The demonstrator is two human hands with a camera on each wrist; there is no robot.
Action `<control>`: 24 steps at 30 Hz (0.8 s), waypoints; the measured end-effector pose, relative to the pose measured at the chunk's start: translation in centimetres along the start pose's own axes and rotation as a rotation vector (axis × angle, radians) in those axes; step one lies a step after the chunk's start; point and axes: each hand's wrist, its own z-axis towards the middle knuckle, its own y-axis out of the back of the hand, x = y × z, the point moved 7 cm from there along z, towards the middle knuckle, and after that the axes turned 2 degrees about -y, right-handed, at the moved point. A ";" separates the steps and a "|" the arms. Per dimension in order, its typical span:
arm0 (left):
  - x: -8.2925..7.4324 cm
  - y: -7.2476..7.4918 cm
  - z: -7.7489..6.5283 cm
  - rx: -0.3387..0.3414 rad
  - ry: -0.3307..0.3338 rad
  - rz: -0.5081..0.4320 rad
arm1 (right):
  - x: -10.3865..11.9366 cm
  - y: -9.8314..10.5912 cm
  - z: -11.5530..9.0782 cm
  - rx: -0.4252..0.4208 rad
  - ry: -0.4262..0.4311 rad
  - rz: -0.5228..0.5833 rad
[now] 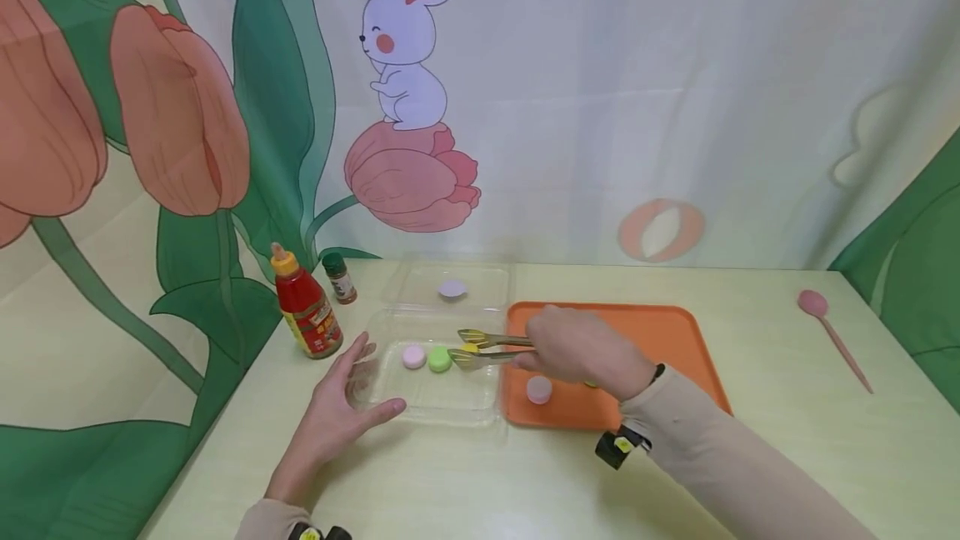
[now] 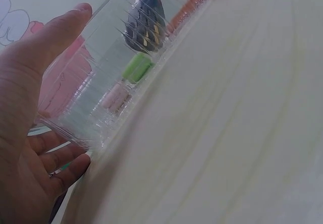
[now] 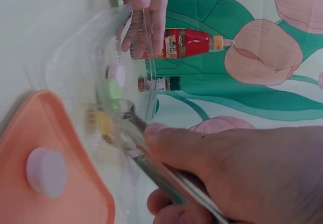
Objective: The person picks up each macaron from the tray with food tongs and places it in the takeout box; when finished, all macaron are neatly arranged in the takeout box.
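Note:
A clear plastic box with its lid raised holds a pink macaron, a green macaron and a yellow macaron. My left hand rests at the box's left end, thumb along the front side and fingers spread by the left wall. Metal tongs are gripped in my right hand. Their tips stand apart inside the box, around or beside the yellow macaron; whether they pinch it I cannot tell. On the orange tray lies another pink macaron; a greenish piece shows partly under my right wrist.
Left of the box stand a red sauce bottle and a small spice jar. A lavender disc shows on the box's lid. At the far right lies a pink spoon. A printed curtain hangs behind the table.

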 end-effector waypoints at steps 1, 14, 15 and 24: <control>0.0 0.0 0.0 0.000 0.001 0.002 | 0.1 0.1 0.0 -0.003 -0.005 0.002; -0.2 0.0 0.0 -0.001 0.006 0.009 | 0.1 0.7 -0.3 0.011 -0.028 -0.010; -0.2 0.0 0.0 -0.002 0.006 0.010 | 0.0 0.6 -0.4 0.010 -0.026 -0.006; -0.2 -0.1 0.0 0.003 -0.001 0.013 | -1.4 0.1 -1.9 -0.052 0.044 0.062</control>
